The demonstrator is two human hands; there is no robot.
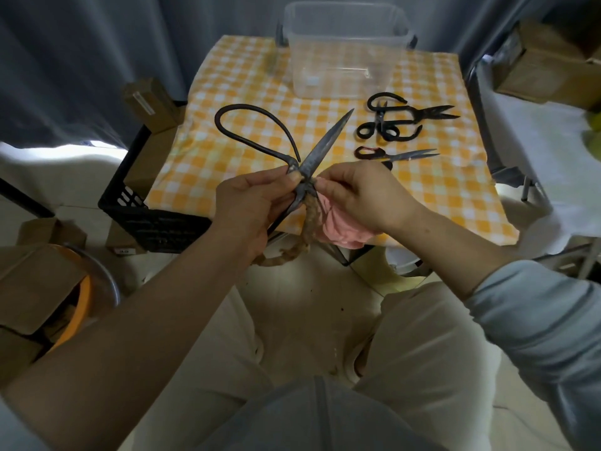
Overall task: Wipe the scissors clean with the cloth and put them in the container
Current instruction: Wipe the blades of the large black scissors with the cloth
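Left of the container and off the worktop, a cardboard box and a black crate carry a label and lettering too blurred to read; no brand shows. The left hand pinches the large scissors by the pivot, well short of the container on the person's side. Their long axis runs from low left to upper right, the blade tip aimed toward the container. The right hand, seemingly the nearer to the container, curls round a pink cloth pressed at the pivot. In front of the container to its right, more scissors lie on the worktop.
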